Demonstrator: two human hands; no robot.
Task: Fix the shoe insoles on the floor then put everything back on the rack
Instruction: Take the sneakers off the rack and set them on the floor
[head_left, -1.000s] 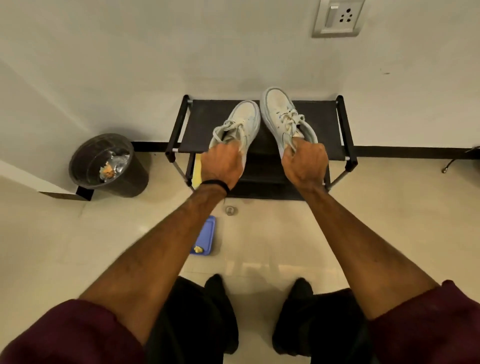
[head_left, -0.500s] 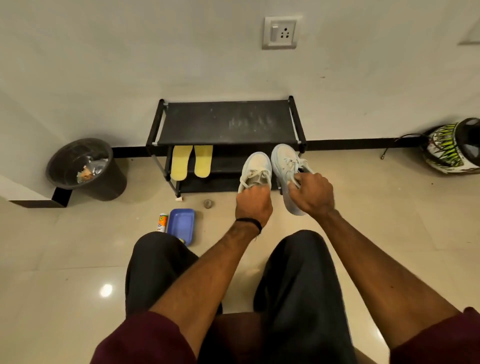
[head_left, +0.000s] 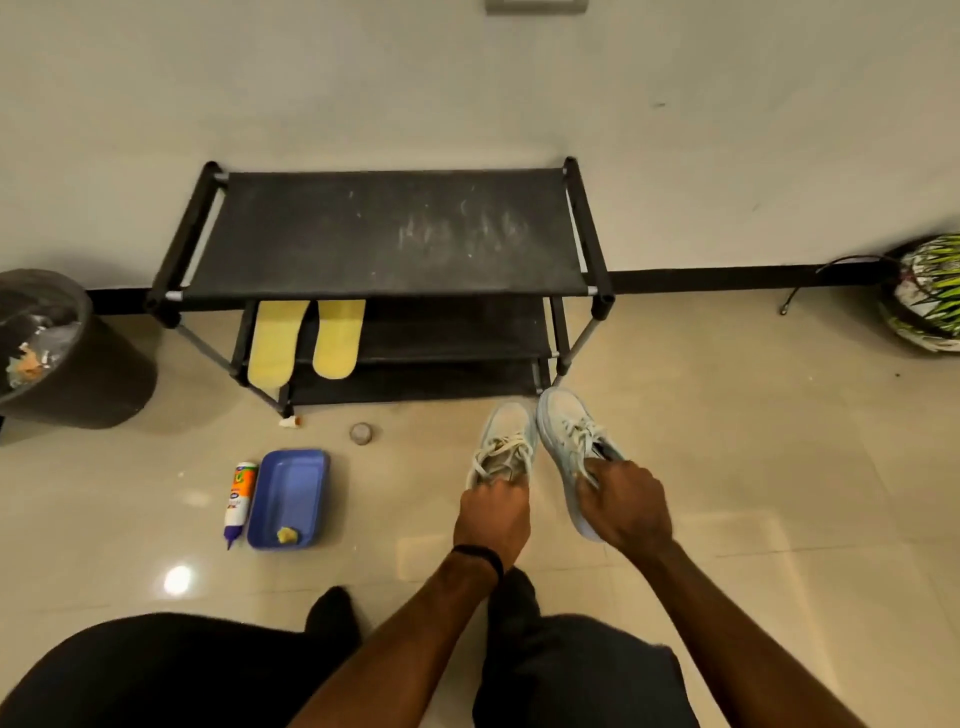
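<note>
Now a person is holding one pale shoe in each hand, low over the floor in front of the rack.

His left hand (head_left: 492, 514) is gripping the left shoe (head_left: 503, 447) at its opening, and the right hand (head_left: 626, 506) is gripping the right shoe (head_left: 574, 447). Two yellow insoles (head_left: 304, 340) are lying on a lower shelf of the black rack (head_left: 384, 234). A glue bottle (head_left: 240, 498) is lying just beside a blue tray (head_left: 289, 499).
</note>
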